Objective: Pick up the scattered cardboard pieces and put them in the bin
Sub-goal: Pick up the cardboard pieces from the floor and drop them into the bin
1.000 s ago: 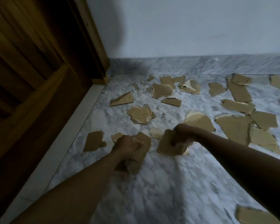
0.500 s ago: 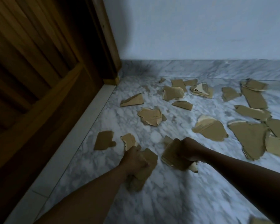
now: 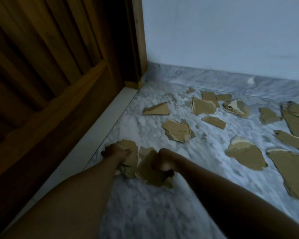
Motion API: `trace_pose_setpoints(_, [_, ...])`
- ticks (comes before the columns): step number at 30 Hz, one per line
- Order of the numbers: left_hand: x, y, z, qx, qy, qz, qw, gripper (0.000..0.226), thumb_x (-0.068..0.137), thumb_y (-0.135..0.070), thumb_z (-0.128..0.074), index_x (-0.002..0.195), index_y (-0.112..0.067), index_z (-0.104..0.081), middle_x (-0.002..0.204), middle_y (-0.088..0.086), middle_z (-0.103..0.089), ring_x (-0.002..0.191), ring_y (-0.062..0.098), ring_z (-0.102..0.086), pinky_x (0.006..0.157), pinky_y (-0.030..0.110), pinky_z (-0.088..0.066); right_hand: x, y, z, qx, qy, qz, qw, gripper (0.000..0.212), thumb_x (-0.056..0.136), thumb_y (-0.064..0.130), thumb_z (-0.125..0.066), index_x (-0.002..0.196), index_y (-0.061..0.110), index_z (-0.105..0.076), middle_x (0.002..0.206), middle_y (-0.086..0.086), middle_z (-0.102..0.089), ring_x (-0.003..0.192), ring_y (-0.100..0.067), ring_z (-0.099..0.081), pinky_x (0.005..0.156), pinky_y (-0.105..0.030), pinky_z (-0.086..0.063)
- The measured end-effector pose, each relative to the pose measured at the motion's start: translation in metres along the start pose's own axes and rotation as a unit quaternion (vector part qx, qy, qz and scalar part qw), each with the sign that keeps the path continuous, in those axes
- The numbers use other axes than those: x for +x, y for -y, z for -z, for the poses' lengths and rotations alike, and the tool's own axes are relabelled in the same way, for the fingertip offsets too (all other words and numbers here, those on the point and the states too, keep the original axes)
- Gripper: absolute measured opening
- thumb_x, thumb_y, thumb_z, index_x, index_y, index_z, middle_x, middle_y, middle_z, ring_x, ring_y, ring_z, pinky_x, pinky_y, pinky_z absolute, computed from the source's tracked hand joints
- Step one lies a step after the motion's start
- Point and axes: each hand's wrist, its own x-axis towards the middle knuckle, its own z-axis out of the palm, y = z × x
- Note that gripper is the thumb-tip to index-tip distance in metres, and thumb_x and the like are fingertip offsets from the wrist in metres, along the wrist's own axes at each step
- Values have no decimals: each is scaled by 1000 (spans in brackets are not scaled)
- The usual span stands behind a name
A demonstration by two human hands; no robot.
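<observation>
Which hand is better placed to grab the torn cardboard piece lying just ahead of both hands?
Right, probably. The right hand sits just behind the torn piece, while the left hand is farther off beside the door sill. Both already grip cardboard, so room is tight.

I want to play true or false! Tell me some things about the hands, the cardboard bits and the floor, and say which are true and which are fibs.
1. The left hand and the right hand each grip cardboard. True.
2. A bin stands in the corner. False: no bin is in view.
3. The floor is made of wood. False: the floor is grey-white marble; the wood is the door on the left.
4. Many loose pieces lie on the floor beyond the hands. True.
</observation>
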Motion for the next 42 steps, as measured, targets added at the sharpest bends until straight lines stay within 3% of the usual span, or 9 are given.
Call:
trace_pose_setpoints(4, [14,-2,-8,-7,-10,-27,1000,87,86,-59,-61,147,-4,-34,149,19,-39,136,36,-37,106,40,-38,20,26,-47,10,-151,-44,987,38,96,31,-54,129,14,-55,136,-13,-40,128,-35,-37,103,-49,-35])
trace_pose_setpoints(10, [14,-2,-14,-190,-56,-45,979,83,77,-29,-81,137,-2,-31,137,21,-49,122,38,-53,96,42,-46,24,6,-26,108,-99,-82,986,65,93,28,-56,148,11,-24,134,-11,-54,125,-32,-51,112,-57,-25])
trace_pose_setpoints(12, [15,-7,-22,-200,-43,-53,977,91,79,-25,-80,146,-7,-20,141,22,-45,124,39,-51,99,44,-44,30,-9,0,68,-98,-41,992,36,89,35,-60,116,12,-54,114,-8,-63,113,-29,-59,109,-58,-36])
trace_pose_setpoints(15, [21,-18,-40,-175,-11,-69,982,93,83,-33,-75,151,-13,-16,146,17,-42,128,38,-48,102,44,-45,44,-26,52,-6,-162,-38,986,25,88,39,-55,78,16,-55,90,-4,-59,105,-32,-59,102,-59,-40])
trace_pose_setpoints(21, [37,-23,-52,-129,27,-64,989,92,80,-45,-72,150,-20,-18,146,12,-42,126,34,-48,102,46,-45,81,-34,101,-81,-134,-83,984,57,93,34,-57,147,20,-41,162,-7,-11,148,-41,-6,110,-74,-6])
trace_pose_setpoints(28, [50,-27,-56,-102,36,-50,993,93,82,-47,-70,148,-21,-11,143,15,-39,125,36,-46,101,47,-44,79,-48,99,-187,-215,18,959,37,85,31,-68,116,15,-60,126,-7,-44,124,-35,-38,108,-77,-6])
trace_pose_setpoints(32, [54,-27,-56,-99,39,-53,993,94,82,-46,-71,149,-21,-10,142,14,-42,123,36,-49,98,42,-46,63,-59,124,-24,-265,143,953,26,83,19,-74,106,10,-69,105,-9,-66,104,-31,-63,91,-47,-50])
trace_pose_setpoints(37, [55,-27,-56,-96,37,-62,993,92,83,-44,-70,149,-20,-11,143,15,-41,124,37,-49,99,42,-45,27,-95,183,297,-331,212,870,23,74,11,-84,94,14,-74,93,-10,-75,83,-22,-72,68,-37,-61])
trace_pose_setpoints(42, [54,-30,-55,-94,34,-57,993,96,83,-46,-71,151,-18,-9,145,16,-40,126,37,-47,103,43,-43,31,-80,158,213,-173,90,957,30,86,8,-73,115,0,-66,100,-10,-69,77,-10,-64,60,-19,-52])
